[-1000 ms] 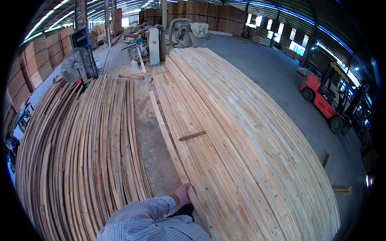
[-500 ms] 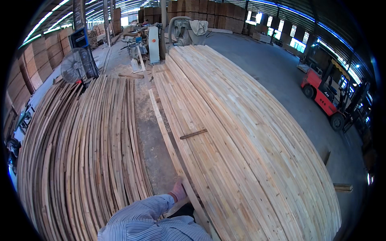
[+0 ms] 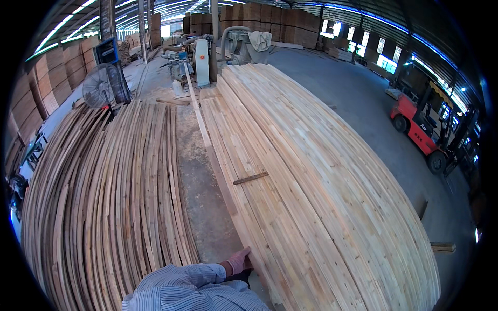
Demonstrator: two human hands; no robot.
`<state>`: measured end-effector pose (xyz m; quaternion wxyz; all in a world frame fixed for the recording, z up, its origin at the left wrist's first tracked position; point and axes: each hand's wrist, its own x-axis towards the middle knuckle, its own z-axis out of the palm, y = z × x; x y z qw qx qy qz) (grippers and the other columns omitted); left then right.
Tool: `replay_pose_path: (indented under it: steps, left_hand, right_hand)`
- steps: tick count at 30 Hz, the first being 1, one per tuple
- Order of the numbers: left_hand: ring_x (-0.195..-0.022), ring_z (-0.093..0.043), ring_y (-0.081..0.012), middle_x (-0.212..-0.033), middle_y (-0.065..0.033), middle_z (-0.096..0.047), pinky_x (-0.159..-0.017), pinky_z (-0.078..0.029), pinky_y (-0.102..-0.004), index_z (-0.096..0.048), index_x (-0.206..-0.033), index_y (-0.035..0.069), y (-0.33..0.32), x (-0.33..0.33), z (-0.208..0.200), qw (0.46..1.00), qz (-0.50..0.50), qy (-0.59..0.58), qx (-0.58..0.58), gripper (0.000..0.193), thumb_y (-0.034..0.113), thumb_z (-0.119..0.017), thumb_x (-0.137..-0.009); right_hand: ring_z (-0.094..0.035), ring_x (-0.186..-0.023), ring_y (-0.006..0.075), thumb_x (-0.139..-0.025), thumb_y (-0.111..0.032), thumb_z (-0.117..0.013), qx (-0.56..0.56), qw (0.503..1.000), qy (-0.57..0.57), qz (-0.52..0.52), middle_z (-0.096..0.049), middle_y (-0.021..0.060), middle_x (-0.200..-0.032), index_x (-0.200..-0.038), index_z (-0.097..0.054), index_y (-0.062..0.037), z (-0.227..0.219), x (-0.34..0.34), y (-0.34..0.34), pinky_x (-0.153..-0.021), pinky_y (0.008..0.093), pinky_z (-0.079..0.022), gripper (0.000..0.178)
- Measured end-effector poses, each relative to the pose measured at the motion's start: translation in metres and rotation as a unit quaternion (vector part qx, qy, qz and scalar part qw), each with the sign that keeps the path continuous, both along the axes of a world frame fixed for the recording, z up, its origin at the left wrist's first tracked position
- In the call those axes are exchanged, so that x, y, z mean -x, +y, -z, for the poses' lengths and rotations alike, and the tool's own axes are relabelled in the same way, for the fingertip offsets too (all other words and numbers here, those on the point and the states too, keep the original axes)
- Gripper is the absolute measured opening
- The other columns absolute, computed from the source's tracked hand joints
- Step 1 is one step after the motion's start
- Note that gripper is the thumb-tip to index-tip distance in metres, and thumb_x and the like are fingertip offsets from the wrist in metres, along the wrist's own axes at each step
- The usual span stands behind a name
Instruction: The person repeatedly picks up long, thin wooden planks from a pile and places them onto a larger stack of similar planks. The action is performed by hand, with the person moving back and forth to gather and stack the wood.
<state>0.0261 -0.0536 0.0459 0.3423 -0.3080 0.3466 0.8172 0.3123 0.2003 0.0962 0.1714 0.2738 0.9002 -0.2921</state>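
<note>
My left hand [image 3: 238,260], in a pinkish glove, is closed on the near left edge of a long wooden strip [image 3: 220,176]. Its thumb side shows; the other fingers are hidden below the wood. The strip runs away from me along the left side of a broad stack of pale jointed boards [image 3: 321,192], and its far end reaches toward a woodworking machine [image 3: 202,59]. Across the stack lies a short dark slat [image 3: 250,178]. A striped sleeve [image 3: 192,287] covers my left arm. My right hand is out of the picture.
Many rough, darker strips [image 3: 119,192] lie side by side on my left. Sawdust covers the narrow floor gap [image 3: 199,207] between the piles. A standing fan [image 3: 101,85] is at the far left, and a red forklift [image 3: 420,127] stands to the right.
My left hand has shifted right and nearer to me with the strip. The strip has swung right, and the gap between it and the board stack has closed.
</note>
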Motion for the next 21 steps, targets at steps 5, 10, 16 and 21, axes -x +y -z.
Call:
replay_pose_path:
  steps: [5,10,16,21]
  left_hand:
    - [-0.105,-0.068,-0.0327,-0.118,-0.0144,-0.068,-0.09,-0.057,-0.0527,-0.056,-0.128,0.004,-0.044,0.03,0.065,0.935,0.049,0.29,0.197,0.047,0.036,-0.063,-0.095]
    - [-0.106,-0.068,-0.0301,-0.119,-0.0123,-0.068,-0.091,-0.056,-0.052,-0.059,-0.124,0.007,-0.043,0.096,-0.014,0.986,-0.04,0.102,0.125,0.042,0.038,-0.059,-0.095]
    - [-0.1,-0.069,-0.0283,-0.117,-0.0121,-0.068,-0.086,-0.055,-0.0481,-0.06,-0.124,0.009,-0.068,0.161,-0.011,0.993,0.006,0.081,0.09,0.041,0.04,-0.057,-0.097]
    - [-0.104,-0.065,-0.025,-0.114,-0.0086,-0.069,-0.093,-0.051,-0.0397,-0.06,-0.124,0.008,-0.021,0.092,0.059,0.98,0.167,0.053,-0.096,0.042,0.038,-0.061,-0.095]
  right_hand:
    - [-0.065,-0.076,0.0335,-0.089,-0.052,-0.064,0.008,0.999,-0.029,0.028,-0.069,0.0178,-0.082,-0.098,-0.069,-0.0034,-0.024,-0.026,0.023,-0.068,0.0493,-0.05,0.049]
    - [-0.065,-0.074,0.0327,-0.088,-0.054,-0.065,0.005,0.99,-0.091,0.112,-0.069,0.0172,-0.08,-0.095,-0.071,-0.003,-0.048,-0.096,0.063,-0.067,0.0492,-0.049,0.051]
    - [-0.065,-0.072,0.0318,-0.087,-0.056,-0.066,0.022,0.986,-0.097,0.131,-0.069,0.0166,-0.076,-0.09,-0.073,-0.0026,-0.04,-0.119,0.084,-0.067,0.049,-0.049,0.054]
    - [-0.066,-0.074,0.0349,-0.084,-0.062,-0.065,0.027,0.989,0.034,0.14,-0.069,0.0206,-0.075,-0.078,-0.072,-0.0004,0.03,-0.065,0.061,-0.07,0.0493,-0.048,0.062]
